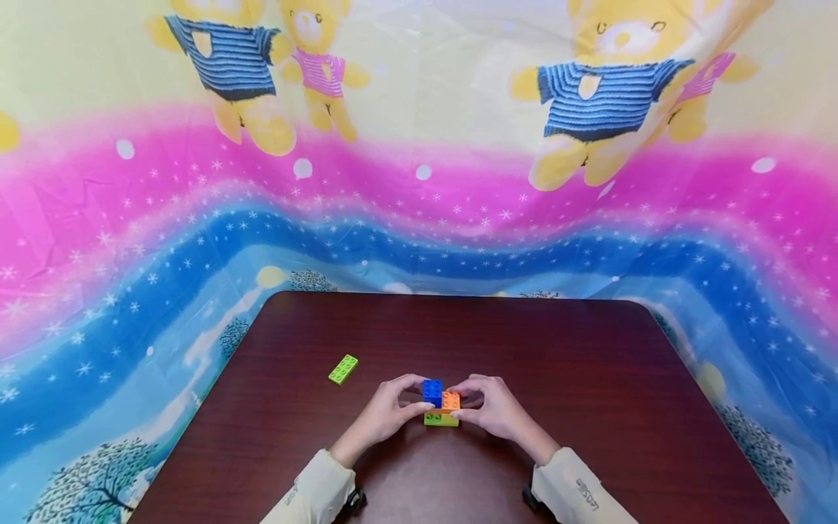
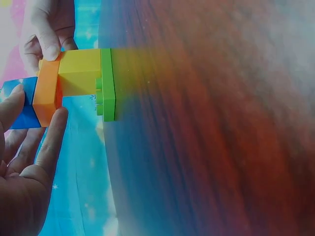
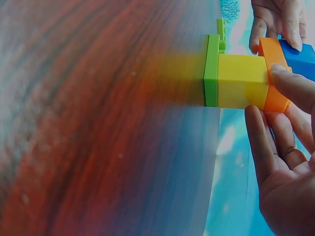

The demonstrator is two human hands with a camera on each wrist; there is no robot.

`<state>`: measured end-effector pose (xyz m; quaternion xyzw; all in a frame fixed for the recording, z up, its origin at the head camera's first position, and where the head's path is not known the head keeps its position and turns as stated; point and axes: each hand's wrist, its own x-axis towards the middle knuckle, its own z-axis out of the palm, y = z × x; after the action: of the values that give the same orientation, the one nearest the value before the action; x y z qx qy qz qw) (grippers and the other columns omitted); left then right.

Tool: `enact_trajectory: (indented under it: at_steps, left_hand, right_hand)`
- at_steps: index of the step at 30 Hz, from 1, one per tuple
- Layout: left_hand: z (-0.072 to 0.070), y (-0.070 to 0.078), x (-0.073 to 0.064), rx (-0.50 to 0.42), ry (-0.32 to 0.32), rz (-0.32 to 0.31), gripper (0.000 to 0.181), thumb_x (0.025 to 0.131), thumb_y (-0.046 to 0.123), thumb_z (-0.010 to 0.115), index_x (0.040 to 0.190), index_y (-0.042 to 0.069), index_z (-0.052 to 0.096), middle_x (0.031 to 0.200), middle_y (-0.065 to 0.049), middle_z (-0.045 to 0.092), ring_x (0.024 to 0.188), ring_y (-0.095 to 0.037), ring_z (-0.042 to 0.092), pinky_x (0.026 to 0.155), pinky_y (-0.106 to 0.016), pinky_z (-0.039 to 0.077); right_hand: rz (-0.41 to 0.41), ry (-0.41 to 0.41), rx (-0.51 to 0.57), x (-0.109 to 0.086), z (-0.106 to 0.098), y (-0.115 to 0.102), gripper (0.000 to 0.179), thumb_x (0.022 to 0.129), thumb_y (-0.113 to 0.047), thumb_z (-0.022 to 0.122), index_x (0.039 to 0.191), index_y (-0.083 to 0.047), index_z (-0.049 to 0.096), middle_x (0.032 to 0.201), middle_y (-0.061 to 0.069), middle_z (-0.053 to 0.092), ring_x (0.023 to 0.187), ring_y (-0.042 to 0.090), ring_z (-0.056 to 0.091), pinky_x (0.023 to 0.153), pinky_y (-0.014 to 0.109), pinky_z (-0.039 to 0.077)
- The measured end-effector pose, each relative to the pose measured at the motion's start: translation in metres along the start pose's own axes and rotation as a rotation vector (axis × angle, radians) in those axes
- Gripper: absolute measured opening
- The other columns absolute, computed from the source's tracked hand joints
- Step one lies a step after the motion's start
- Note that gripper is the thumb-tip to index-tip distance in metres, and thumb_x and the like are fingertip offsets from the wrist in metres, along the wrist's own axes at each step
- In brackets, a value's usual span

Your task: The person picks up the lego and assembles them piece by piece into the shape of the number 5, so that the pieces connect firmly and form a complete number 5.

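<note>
Between the two hands stands a small stack of toy building bricks. At its bottom lies a green plate (image 2: 109,88), with a yellow brick (image 3: 242,81) standing on one half of it. An orange brick (image 1: 450,401) tops the yellow one and juts out to the left. On that overhang sits a blue brick (image 1: 432,391). My left hand (image 1: 390,409) pinches the blue brick with the thumb in front, and a finger reaches the orange brick. My right hand (image 1: 492,407) grips the orange brick, its thumb on the near side and a finger by the yellow brick.
A loose lime-green plate (image 1: 343,369) with studs up lies left of the stack, farther back on the dark wooden table (image 1: 537,349). Behind and beside the table hangs a cloth (image 1: 419,211) printed with bears. A black strap shows at each wrist.
</note>
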<state>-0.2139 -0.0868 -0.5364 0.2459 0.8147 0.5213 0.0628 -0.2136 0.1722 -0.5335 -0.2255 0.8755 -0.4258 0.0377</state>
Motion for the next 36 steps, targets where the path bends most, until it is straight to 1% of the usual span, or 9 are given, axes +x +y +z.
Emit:
enact_trajectory:
  at_steps: [4,9,18,25,30,36]
  left_hand:
    - [0.0001,0.0011,-0.001,-0.004,-0.008,-0.02,0.034,0.098,0.025,0.073,0.13,0.016,0.066,0.125,-0.004,0.071,0.113,-0.025,0.071,0.091,-0.033,0.061]
    - [0.0005,0.001,-0.0025,-0.018,-0.009,-0.023,0.034,0.098,0.024,0.073,0.131,0.018,0.066,0.126,-0.005,0.071,0.114,-0.027,0.071,0.093,-0.036,0.06]
    - [0.0003,0.0026,-0.0031,-0.008,-0.015,-0.027,0.034,0.098,0.025,0.072,0.131,0.019,0.065,0.124,-0.003,0.071,0.115,-0.026,0.071,0.094,-0.035,0.06]
    - [-0.0004,0.0019,-0.0025,-0.006,-0.014,0.004,0.036,0.099,0.029,0.072,0.132,0.019,0.063,0.125,-0.003,0.071,0.116,-0.025,0.07,0.094,-0.034,0.06]
    - [-0.0006,0.0025,-0.0025,0.022,-0.014,0.0,0.036,0.099,0.029,0.072,0.132,0.021,0.063,0.125,0.0,0.07,0.115,-0.019,0.07,0.094,-0.031,0.059]
    - [-0.0005,0.0041,-0.0039,0.023,-0.024,0.034,0.036,0.099,0.024,0.072,0.133,0.016,0.062,0.125,-0.005,0.07,0.111,-0.02,0.072,0.095,-0.033,0.059]
  right_hand:
    - [0.006,-0.001,-0.005,-0.0003,0.0002,-0.0003,0.038,0.084,-0.021,0.088,0.121,-0.021,0.078,0.101,-0.01,0.068,0.098,0.017,0.071,0.082,0.028,0.062]
    - [-0.005,0.003,-0.002,-0.001,0.0008,-0.0004,0.038,0.084,-0.021,0.088,0.12,-0.021,0.078,0.1,-0.009,0.068,0.098,0.018,0.071,0.081,0.029,0.063]
    - [-0.004,-0.003,0.0,-0.0009,0.0011,-0.0001,0.038,0.084,-0.019,0.088,0.12,-0.02,0.078,0.099,-0.009,0.067,0.098,0.018,0.07,0.082,0.028,0.062]
    - [-0.022,0.005,0.003,0.0004,0.0009,0.001,0.038,0.084,-0.02,0.088,0.121,-0.02,0.078,0.099,-0.009,0.067,0.097,0.015,0.07,0.081,0.028,0.063]
    - [-0.025,0.001,0.003,0.0,0.0008,0.0012,0.038,0.084,-0.02,0.088,0.121,-0.02,0.077,0.1,-0.009,0.067,0.098,0.015,0.07,0.081,0.028,0.063]
    - [-0.004,-0.003,0.002,-0.0012,0.0005,0.0003,0.04,0.084,-0.019,0.088,0.122,-0.02,0.077,0.1,-0.01,0.067,0.099,0.016,0.07,0.082,0.028,0.062]
